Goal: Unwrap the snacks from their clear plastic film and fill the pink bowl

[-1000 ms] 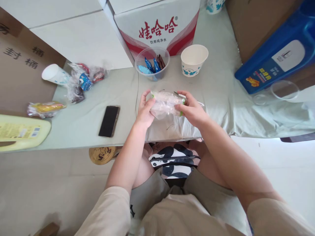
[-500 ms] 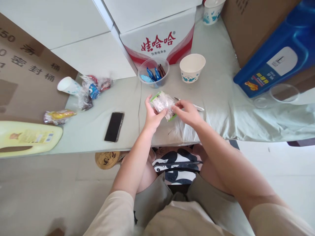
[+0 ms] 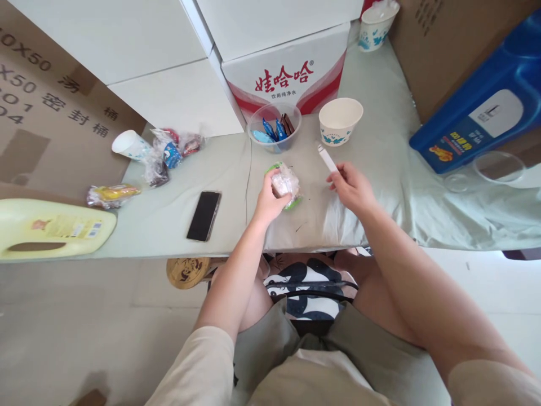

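Head view: clear packet (image 3: 287, 179) at frame centre; slim white implement (image 3: 327, 158) just right of centre;
Left hand (image 3: 270, 198): pinching clear packet;
Right hand (image 3: 353, 185): gripping slim white implement;
Phone (image 3: 204, 216): left of centre, on pale cloth (image 3: 230, 175).

Black phone (image 3: 204, 216), clear bowl (image 3: 291, 141), paper cup (image 3: 339, 135) on pale-green tablecloth (image 3: 230, 169).

Wrapped packet (image 3: 288, 179), slim white tool (image 3: 327, 158)
On my screen, left hand (image 3: 271, 198) grips the packet, right hand (image 3: 354, 186) the tool.
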Action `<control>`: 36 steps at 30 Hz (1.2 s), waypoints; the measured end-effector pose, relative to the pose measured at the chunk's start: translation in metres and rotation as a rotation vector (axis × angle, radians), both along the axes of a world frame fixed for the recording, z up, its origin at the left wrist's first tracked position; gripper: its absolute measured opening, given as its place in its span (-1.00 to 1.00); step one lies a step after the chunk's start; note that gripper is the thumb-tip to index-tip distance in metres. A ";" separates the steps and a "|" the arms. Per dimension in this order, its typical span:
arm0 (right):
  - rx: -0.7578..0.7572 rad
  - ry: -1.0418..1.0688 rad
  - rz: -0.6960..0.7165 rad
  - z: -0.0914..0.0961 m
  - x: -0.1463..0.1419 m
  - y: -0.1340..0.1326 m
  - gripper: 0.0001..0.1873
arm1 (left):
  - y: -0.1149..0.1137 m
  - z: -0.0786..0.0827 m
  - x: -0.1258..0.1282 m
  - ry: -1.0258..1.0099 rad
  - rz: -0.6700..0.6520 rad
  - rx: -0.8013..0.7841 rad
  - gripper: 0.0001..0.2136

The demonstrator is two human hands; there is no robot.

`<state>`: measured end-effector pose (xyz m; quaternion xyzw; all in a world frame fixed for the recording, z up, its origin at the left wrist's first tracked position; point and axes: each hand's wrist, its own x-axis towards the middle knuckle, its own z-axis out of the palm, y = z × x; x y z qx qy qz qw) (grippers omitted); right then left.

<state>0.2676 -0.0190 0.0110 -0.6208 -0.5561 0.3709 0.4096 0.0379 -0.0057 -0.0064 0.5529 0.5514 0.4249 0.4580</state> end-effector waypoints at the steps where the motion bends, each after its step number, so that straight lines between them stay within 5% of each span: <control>1: -0.003 0.186 0.068 0.004 -0.009 -0.004 -0.71 | -0.001 0.002 0.001 0.008 -0.012 0.010 -0.26; 5: -0.030 0.622 0.330 0.017 -0.047 -0.018 -0.60 | -0.007 0.007 0.008 0.063 -0.058 0.059 -0.14; 9: -0.063 0.706 0.320 0.018 -0.061 -0.016 -0.66 | -0.010 0.008 0.012 0.091 -0.116 0.076 -0.19; 17: -0.241 0.529 0.035 0.008 -0.050 -0.001 -0.83 | -0.008 0.012 0.010 -0.130 -0.083 -0.042 -0.21; 23: -0.142 0.429 -0.036 0.008 -0.044 0.001 -0.74 | -0.005 0.014 0.007 -0.192 0.018 -0.060 -0.14; 28: -0.149 0.456 0.041 0.007 -0.046 -0.005 -0.66 | -0.001 0.013 0.005 -0.156 0.088 -0.030 -0.15; 36: -0.124 0.204 0.229 0.007 -0.054 -0.013 -0.56 | -0.003 0.012 0.010 -0.099 -0.022 0.022 -0.12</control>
